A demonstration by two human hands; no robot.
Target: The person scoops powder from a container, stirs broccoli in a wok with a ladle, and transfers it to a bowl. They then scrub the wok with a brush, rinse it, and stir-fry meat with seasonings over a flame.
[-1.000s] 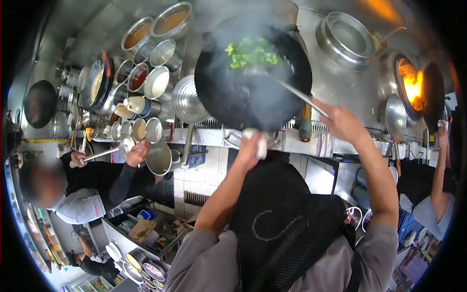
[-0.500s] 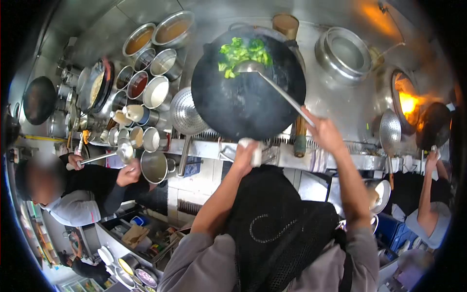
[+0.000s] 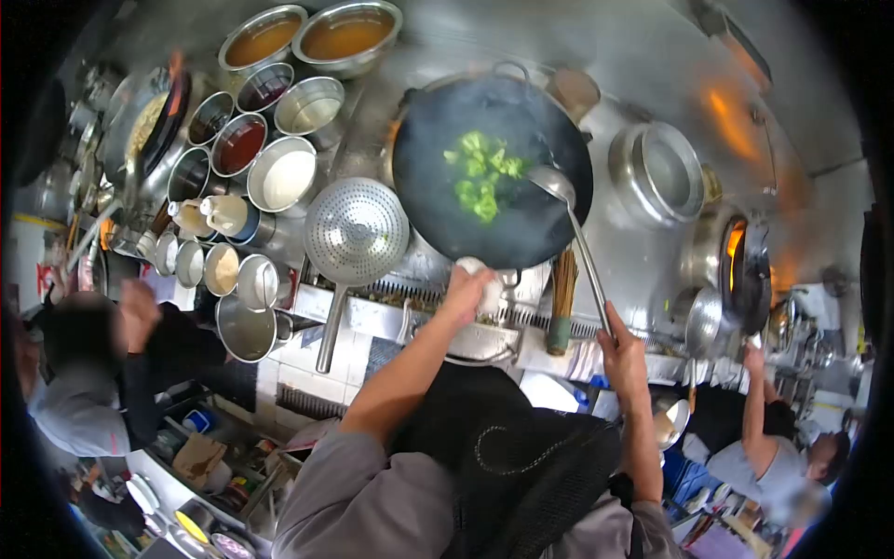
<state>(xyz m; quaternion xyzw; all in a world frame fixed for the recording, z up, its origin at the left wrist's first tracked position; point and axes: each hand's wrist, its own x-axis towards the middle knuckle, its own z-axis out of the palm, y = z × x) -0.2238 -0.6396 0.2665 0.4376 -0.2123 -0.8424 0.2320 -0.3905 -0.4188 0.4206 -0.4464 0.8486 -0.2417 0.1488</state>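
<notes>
Chopped green vegetables (image 3: 481, 172) lie in a large black wok (image 3: 447, 219), with steam over it. My left hand (image 3: 468, 291) is closed on a white cloth (image 3: 489, 296) at the wok's near rim. The fingers of my right hand (image 3: 622, 349) wrap round the long handle of a metal ladle (image 3: 556, 186). The ladle's bowl rests at the right side of the wok, just right of the vegetables and apart from them.
To the left are a perforated strainer (image 3: 357, 231), sauce pots (image 3: 282, 177) and bowls of brown liquid (image 3: 346, 35). A bamboo brush (image 3: 562, 303) stands near the wok. Stacked metal pots (image 3: 659, 175) and a flaming burner (image 3: 736, 252) are right. Co-workers (image 3: 84, 401) flank me.
The vegetables have shifted toward the near side of the wok. The ladle has moved off them to the right, its handle now steeper, and my right hand is lower. The view has shifted too.
</notes>
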